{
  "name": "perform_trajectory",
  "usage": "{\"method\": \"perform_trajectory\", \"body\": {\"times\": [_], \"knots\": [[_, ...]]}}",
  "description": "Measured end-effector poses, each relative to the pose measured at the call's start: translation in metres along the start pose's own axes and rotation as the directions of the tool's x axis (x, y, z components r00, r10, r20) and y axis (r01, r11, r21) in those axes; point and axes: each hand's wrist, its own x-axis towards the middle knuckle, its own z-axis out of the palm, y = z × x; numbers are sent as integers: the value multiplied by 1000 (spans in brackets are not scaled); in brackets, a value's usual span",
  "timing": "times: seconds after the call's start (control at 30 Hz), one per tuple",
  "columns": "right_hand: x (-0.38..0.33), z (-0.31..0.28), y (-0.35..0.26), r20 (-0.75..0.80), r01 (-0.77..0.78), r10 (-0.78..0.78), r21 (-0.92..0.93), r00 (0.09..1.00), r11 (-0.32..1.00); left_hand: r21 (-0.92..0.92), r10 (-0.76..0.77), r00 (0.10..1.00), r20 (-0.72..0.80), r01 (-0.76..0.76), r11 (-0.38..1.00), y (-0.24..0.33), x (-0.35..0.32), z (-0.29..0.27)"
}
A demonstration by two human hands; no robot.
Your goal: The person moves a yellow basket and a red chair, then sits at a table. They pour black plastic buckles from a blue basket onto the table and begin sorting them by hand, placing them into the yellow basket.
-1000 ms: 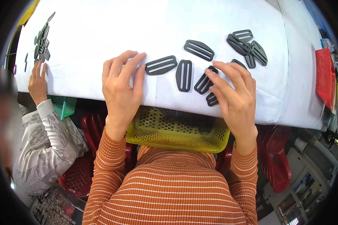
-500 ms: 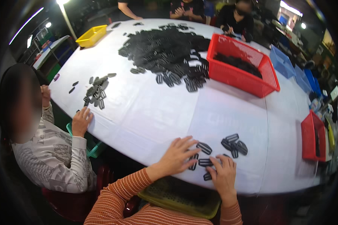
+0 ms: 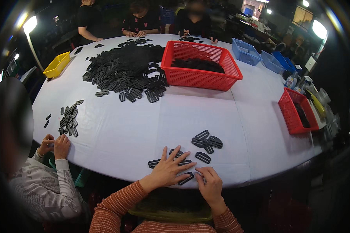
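Left grip [image 3: 165, 171] was palm down, fingers fanned wide over the black plastic strap slides [image 3: 184, 163], nothing pinched that I could see. Right grip [image 3: 210, 186] was part curled, thumb and forefinger nearly together; couldn't tell if anything sat between them. Closest piece, the front slide [image 3: 186, 179], lay between my hands, near the front edge of the desk [image 3: 198, 112]. Main risk, my read: a careless nudge toward me could tip it over that edge, toward the yellow-green basket [image 3: 167, 211] below. Second: spread left fingers covered more than one slide, so a sweep could drag extras or skew them. Third: flat parts gave fingertips little to catch, so a pinch could slip. The overlapping slide cluster [image 3: 207, 141] farther out could snag likewise.
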Motion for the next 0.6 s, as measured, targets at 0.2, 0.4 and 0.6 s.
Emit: {"method": "perform_trajectory", "body": {"times": [0.2, 0.4, 0.6], "knots": [[-2, -27, 15, -99, -41, 34, -66, 995, 997, -80, 178, 975, 135, -168, 982, 20, -21, -5], [15, -31, 23, -152, 45, -74, -190, 986, 981, -481, 421, 892, 166, -300, 824, 61, -46, -22], [28, -19, 32, -9, 186, -201, -346, 979, 920, -437, 99, 979, -178, -169, 883, 33, 1, -41]]}}
